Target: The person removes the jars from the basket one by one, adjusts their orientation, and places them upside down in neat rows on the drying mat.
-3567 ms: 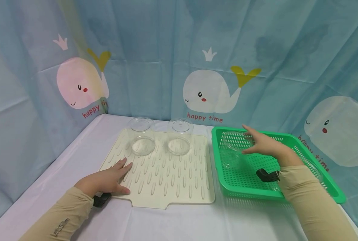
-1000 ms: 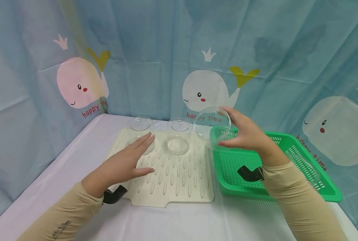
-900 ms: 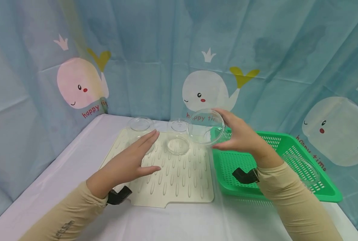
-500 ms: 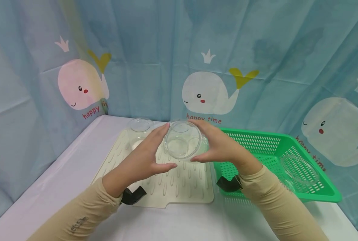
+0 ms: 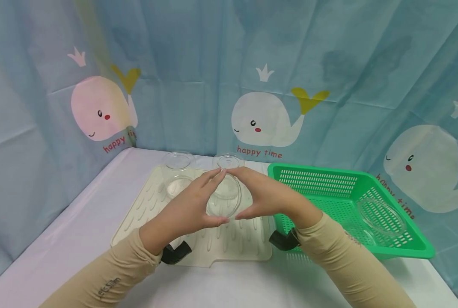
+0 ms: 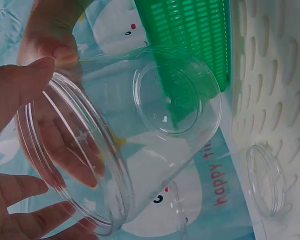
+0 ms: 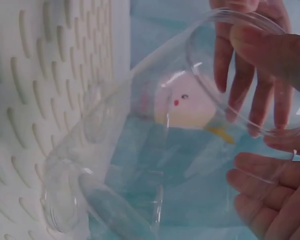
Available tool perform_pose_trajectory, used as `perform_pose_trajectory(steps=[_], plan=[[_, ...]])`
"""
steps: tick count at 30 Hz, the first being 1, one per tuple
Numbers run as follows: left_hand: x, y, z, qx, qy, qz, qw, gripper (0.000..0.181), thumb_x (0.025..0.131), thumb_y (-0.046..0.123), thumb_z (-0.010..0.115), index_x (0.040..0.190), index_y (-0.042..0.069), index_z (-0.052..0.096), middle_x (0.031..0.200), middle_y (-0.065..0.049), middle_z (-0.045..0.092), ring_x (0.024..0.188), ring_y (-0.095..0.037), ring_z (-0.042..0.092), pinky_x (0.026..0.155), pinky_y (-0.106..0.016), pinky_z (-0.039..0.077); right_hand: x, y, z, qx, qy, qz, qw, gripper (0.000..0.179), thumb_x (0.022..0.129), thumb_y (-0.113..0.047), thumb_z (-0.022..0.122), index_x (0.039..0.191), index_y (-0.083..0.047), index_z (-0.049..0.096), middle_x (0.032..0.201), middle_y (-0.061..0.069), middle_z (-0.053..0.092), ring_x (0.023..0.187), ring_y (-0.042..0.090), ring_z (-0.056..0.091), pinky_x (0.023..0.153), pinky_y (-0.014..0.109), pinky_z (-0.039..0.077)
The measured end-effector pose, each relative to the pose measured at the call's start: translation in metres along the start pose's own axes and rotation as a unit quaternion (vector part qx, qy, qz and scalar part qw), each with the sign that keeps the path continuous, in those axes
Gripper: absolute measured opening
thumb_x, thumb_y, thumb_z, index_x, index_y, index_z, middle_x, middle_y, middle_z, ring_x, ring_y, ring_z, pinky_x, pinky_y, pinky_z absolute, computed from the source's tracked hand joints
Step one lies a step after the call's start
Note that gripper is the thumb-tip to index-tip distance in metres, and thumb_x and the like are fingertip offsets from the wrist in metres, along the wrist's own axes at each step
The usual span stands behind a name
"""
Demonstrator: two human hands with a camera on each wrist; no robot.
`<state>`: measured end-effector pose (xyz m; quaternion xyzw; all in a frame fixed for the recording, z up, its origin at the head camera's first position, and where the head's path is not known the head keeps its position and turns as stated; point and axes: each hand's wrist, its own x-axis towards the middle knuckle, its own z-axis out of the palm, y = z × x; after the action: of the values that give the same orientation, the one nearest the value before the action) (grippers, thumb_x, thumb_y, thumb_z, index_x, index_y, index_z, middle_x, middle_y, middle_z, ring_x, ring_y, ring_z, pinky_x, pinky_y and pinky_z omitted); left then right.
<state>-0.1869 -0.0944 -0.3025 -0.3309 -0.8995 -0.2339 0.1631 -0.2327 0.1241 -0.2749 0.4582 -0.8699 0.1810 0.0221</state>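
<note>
Both hands hold a clear plastic jar (image 5: 226, 201) above the ridged cream drying mat (image 5: 244, 248), its open mouth towards me. My left hand (image 5: 182, 209) curves round the rim from the left, and the left wrist view shows its thumb and fingers on the jar (image 6: 160, 125). From the other side my right hand (image 5: 269, 194) grips the rim; the fingertips of the two hands nearly meet at the top. Behind them, two similar jars stand bottom up on the mat's far part: a left jar (image 5: 178, 162) and a right jar (image 5: 229, 161), partly hidden.
Right of the mat sits a green slotted basket (image 5: 410, 248) with at least one more clear jar (image 5: 381, 216) lying in it. A blue curtain (image 5: 182, 107) with whale prints rises behind and beside the white-covered table (image 5: 78, 205).
The right hand has lifted a jar from the basket and carried it left over the mat. The left hand has risen from the mat, moved right and taken hold of the jar too.
</note>
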Motion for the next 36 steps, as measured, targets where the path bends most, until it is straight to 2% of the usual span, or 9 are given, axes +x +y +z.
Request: perform_pose_trajectory(steps=[4,10,13,18,23,27,32,36], plan=[[-0.001,0.000,0.004,-0.003,0.005,0.006,1.0000,0.097,0.068,0.036,0.078,0.145,0.010,0.025,0.140,-0.006,0.034,0.124,-0.021,0.041,0.095,-0.034,0.043,0.000,-0.002,0.001,-0.006,-0.022,0.015,0.9996,0.094,0.066,-0.041,0.081,0.141,-0.016,0.030,0.140,-0.007,0.037,0.127,0.010,0.036,0.103,0.032,0.035],[-0.001,-0.004,0.006,-0.009,0.033,0.024,0.9991,0.097,0.066,0.035,0.079,0.144,0.009,0.027,0.135,-0.004,0.038,0.120,-0.017,0.044,0.092,-0.032,0.044,-0.001,0.000,-0.002,0.011,-0.014,0.010,0.9998,0.094,0.065,-0.047,0.079,0.141,-0.017,0.032,0.140,-0.007,0.038,0.126,0.009,0.036,0.103,0.034,0.035],[-0.001,-0.007,0.006,-0.019,0.046,0.029,0.9983,0.098,0.065,0.035,0.079,0.144,0.009,0.027,0.135,-0.003,0.038,0.120,-0.017,0.044,0.092,-0.032,0.045,-0.002,0.002,-0.006,0.024,-0.004,0.006,0.9997,0.092,0.066,-0.049,0.077,0.141,-0.018,0.033,0.139,-0.007,0.039,0.127,0.010,0.036,0.103,0.036,0.035],[-0.002,-0.012,0.002,-0.033,0.072,0.029,0.9965,0.097,0.065,0.035,0.079,0.143,0.010,0.028,0.136,-0.005,0.037,0.121,-0.017,0.043,0.093,-0.035,0.044,-0.007,0.007,-0.018,0.032,0.024,0.021,0.9990,0.090,0.067,-0.050,0.076,0.141,-0.022,0.033,0.141,-0.009,0.035,0.129,0.010,0.032,0.102,0.038,0.035],[-0.002,-0.020,-0.001,-0.065,0.105,0.027,0.9920,0.098,0.064,0.032,0.080,0.144,0.012,0.027,0.138,-0.006,0.037,0.125,-0.018,0.039,0.096,-0.039,0.041,-0.013,0.018,-0.031,0.065,0.064,0.005,0.9958,0.089,0.068,-0.039,0.079,0.141,-0.019,0.032,0.143,-0.005,0.034,0.129,0.013,0.032,0.104,0.038,0.032],[-0.003,-0.027,-0.001,-0.108,0.122,0.030,0.9862,0.099,0.064,0.023,0.081,0.145,0.014,0.024,0.139,-0.009,0.035,0.127,-0.020,0.036,0.098,-0.039,0.040,-0.018,0.029,-0.036,0.129,0.081,0.005,0.9883,0.089,0.069,-0.025,0.081,0.142,-0.017,0.030,0.142,-0.002,0.033,0.129,0.018,0.033,0.107,0.038,0.028],[-0.006,-0.028,-0.001,-0.160,0.141,0.021,0.9767,0.103,0.065,0.014,0.080,0.147,0.017,0.018,0.138,-0.009,0.034,0.127,-0.022,0.037,0.099,-0.037,0.039,-0.025,0.039,-0.036,0.212,0.092,0.008,0.9729,0.090,0.072,-0.009,0.078,0.144,-0.014,0.024,0.146,0.001,0.027,0.132,0.023,0.030,0.108,0.038,0.027],[-0.007,-0.026,-0.002,-0.219,0.155,0.001,0.9632,0.103,0.066,0.006,0.079,0.147,0.020,0.017,0.139,-0.005,0.033,0.127,-0.022,0.037,0.099,-0.033,0.037,-0.028,0.037,-0.035,0.270,0.098,0.005,0.9578,0.093,0.073,-0.002,0.075,0.146,-0.013,0.019,0.148,0.005,0.023,0.134,0.025,0.028,0.108,0.037,0.027]])
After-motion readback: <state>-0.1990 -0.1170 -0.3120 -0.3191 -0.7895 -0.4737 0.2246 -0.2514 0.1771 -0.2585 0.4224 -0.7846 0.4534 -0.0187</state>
